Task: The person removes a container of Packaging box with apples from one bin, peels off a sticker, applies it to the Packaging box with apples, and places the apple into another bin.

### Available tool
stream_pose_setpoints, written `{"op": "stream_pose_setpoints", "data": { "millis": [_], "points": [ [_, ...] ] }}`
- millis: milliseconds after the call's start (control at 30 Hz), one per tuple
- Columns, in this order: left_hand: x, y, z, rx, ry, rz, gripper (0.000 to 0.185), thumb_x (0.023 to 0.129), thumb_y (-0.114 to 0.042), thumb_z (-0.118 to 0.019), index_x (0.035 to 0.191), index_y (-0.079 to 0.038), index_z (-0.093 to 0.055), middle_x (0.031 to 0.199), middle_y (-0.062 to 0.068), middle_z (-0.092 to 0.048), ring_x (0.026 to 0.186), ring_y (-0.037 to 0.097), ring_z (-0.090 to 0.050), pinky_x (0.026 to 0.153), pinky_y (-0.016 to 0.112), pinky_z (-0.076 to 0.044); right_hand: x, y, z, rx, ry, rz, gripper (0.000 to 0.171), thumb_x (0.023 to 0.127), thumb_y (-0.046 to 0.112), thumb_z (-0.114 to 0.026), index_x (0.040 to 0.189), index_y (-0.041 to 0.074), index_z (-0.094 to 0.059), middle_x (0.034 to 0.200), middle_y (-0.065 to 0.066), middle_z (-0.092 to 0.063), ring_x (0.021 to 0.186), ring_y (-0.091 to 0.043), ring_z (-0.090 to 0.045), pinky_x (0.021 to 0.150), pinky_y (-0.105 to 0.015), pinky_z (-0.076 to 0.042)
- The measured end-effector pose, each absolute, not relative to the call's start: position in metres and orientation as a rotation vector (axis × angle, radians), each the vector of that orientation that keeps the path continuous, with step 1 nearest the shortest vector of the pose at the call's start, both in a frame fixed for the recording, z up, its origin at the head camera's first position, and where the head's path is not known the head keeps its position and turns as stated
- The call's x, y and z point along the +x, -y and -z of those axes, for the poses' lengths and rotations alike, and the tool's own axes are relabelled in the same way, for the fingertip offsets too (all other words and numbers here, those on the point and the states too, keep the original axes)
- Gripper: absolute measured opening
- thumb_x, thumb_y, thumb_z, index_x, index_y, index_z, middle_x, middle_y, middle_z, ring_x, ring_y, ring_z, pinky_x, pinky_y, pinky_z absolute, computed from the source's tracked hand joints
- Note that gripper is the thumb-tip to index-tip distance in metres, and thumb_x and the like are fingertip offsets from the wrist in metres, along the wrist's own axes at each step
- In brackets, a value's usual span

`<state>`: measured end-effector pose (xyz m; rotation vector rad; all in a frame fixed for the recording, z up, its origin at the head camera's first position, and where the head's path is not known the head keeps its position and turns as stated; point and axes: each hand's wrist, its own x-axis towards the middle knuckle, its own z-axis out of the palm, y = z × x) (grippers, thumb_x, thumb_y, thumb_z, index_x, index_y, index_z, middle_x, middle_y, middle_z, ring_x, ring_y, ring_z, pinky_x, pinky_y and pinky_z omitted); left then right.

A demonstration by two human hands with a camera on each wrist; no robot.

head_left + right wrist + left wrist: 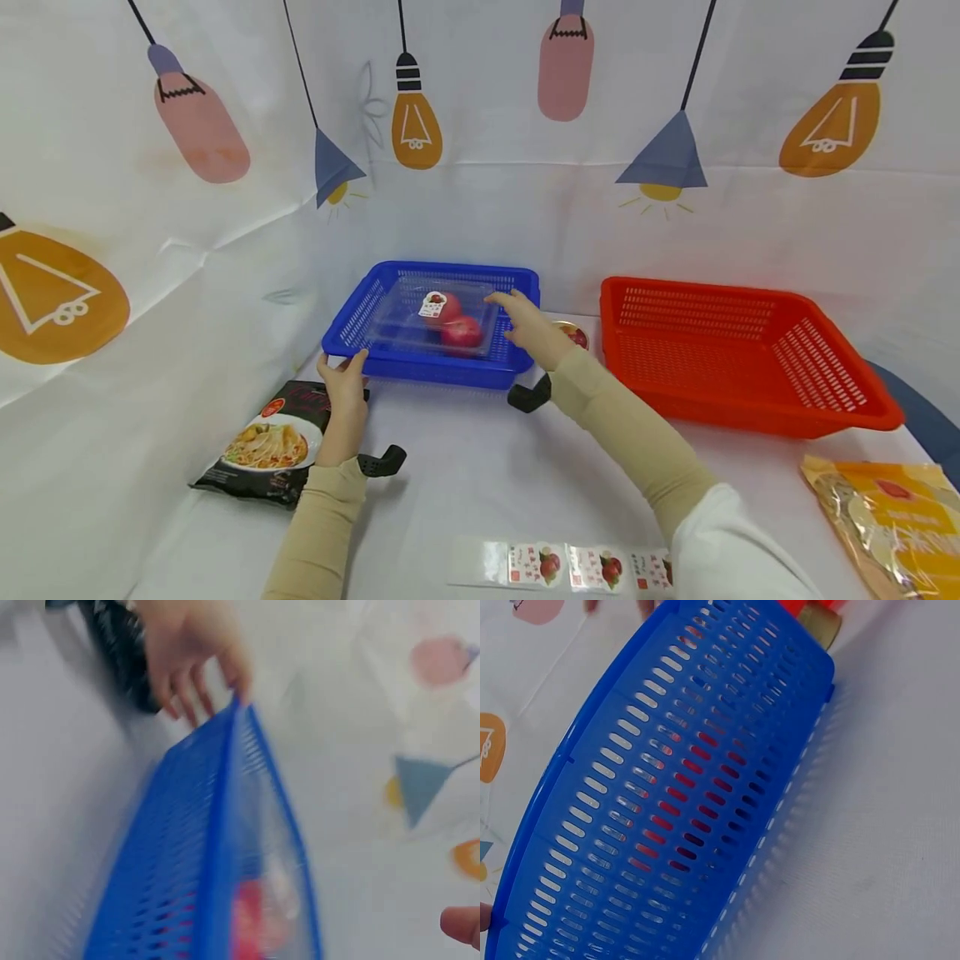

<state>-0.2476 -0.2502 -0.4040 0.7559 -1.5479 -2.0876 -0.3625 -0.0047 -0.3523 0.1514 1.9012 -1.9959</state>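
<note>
A blue perforated basket [442, 371] stands at the back, holding a clear plastic box [397, 321]. Inside that box are two red fruits [461, 332], and a small white label [432, 304] is on its lid. My left hand [345, 400] holds the basket's front left corner, its thumb at the rim and fingers outside, as the right wrist view shows. Over the basket's right side is my right hand [536, 329], fingers extended near the box's right edge, with nothing in its grasp. From the left wrist view, red shows through the slots of the basket wall [660, 780].
To the right stands a red basket [712, 408], with a small round tin [573, 333] between the two baskets. A black noodle packet [277, 442] lies left, and a yellow food bag [892, 525] right. A strip of fruit labels [577, 569] lies in front.
</note>
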Motion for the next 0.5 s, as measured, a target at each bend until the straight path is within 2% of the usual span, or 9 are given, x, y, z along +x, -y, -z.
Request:
{"op": "stream_pose_setpoints", "data": {
  "millis": [67, 167, 233, 333, 500],
  "points": [
    [-0.247, 0.253, 0.403, 0.764, 1.553, 2.081, 0.08, 0.089, -0.016, -0.06, 0.144, -0.015, -0.003, 0.121, 0.012, -0.041, 0.098, 0.015, -0.046, 0.095, 0.041, -0.039, -0.32, -0.008, 0.312, 0.142, -1.807, 2.093, 0.07, 0.09, 0.014, -0.057, 0.148, 0.018, -0.018, 0.155, 0.004, 0.002, 0.141, -0.026, -0.001, 0.112, -0.044, -0.016],
    [-0.247, 0.256, 0.401, 0.76, 1.563, 2.078, 0.079, 0.089, -0.017, -0.059, 0.143, -0.015, -0.002, 0.114, 0.008, -0.042, 0.097, 0.018, -0.048, 0.093, 0.041, -0.04, -0.282, -0.037, 0.288, -0.028, -1.835, 2.129, 0.067, 0.093, 0.01, -0.047, 0.149, 0.017, -0.011, 0.155, -0.004, 0.003, 0.141, -0.028, -0.006, 0.112, -0.041, -0.016],
    [-0.246, 0.258, 0.399, 0.766, 1.567, 2.089, 0.078, 0.089, -0.017, -0.059, 0.142, -0.015, -0.001, 0.11, 0.005, -0.042, 0.097, 0.019, -0.049, 0.092, 0.039, -0.04, -0.264, -0.06, 0.285, -0.15, -1.87, 2.174, 0.072, 0.093, 0.007, -0.045, 0.15, 0.02, -0.003, 0.155, -0.01, 0.0, 0.141, -0.027, -0.007, 0.113, -0.041, -0.015],
    [-0.242, 0.258, 0.392, 0.77, 1.58, 2.105, 0.077, 0.09, -0.018, -0.057, 0.14, -0.016, 0.001, 0.108, 0.003, -0.039, 0.096, 0.02, -0.049, 0.088, 0.036, -0.042, -0.239, -0.102, 0.294, -0.242, -2.087, 2.11, 0.071, 0.094, 0.011, -0.046, 0.15, 0.023, -0.003, 0.154, -0.01, -0.007, 0.14, -0.026, -0.011, 0.112, -0.045, -0.016],
    [-0.219, 0.248, 0.377, 0.647, 1.748, 1.966, 0.073, 0.091, -0.019, -0.055, 0.141, -0.017, -0.002, 0.12, 0.005, -0.024, 0.104, 0.018, -0.039, 0.084, 0.028, -0.04, -0.199, -0.16, 0.319, -0.276, -2.461, 1.857, 0.074, 0.094, 0.021, -0.051, 0.149, 0.028, -0.002, 0.154, -0.009, -0.012, 0.139, -0.032, -0.01, 0.106, -0.058, -0.019]
  ]
}}
